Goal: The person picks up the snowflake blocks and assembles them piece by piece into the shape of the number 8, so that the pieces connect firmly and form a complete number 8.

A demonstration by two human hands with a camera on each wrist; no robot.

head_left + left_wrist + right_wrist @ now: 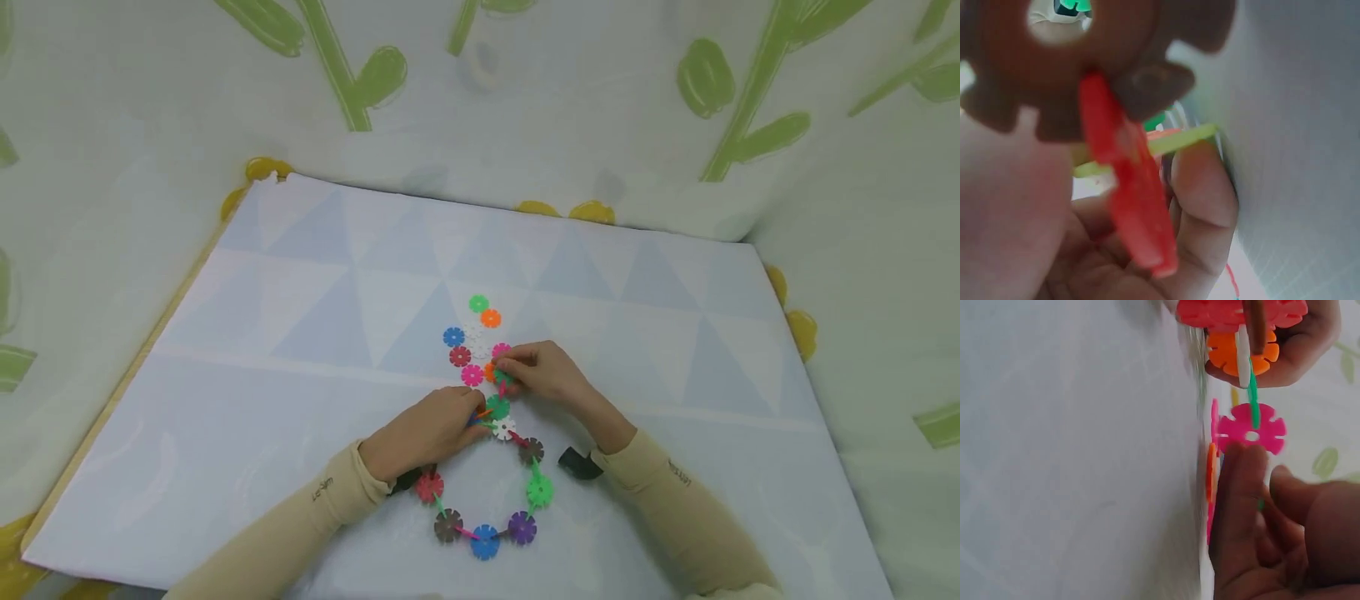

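A ring of notched interlocking plastic discs, in several colours, lies on the table, with a blue disc (485, 542) at its near side. My left hand (435, 429) grips the ring at its upper left. In the left wrist view, a yellow-green disc (1191, 137) shows edge-on by a fingertip, behind a red disc (1141, 212). My right hand (551, 373) pinches a green disc (502, 377) beyond the ring. A pink disc (1252, 419) stands just ahead of the right fingertips, slotted with another green disc (1254, 394). The left fingers are partly hidden by the ring.
Loose discs lie flat beyond the hands, among them a blue disc (453, 337), a red disc (460, 357), an orange disc (491, 318) and a light green disc (478, 304). The table (225, 417) carries a pale triangle-patterned cover. A leaf-patterned curtain (570, 108) hangs behind it.
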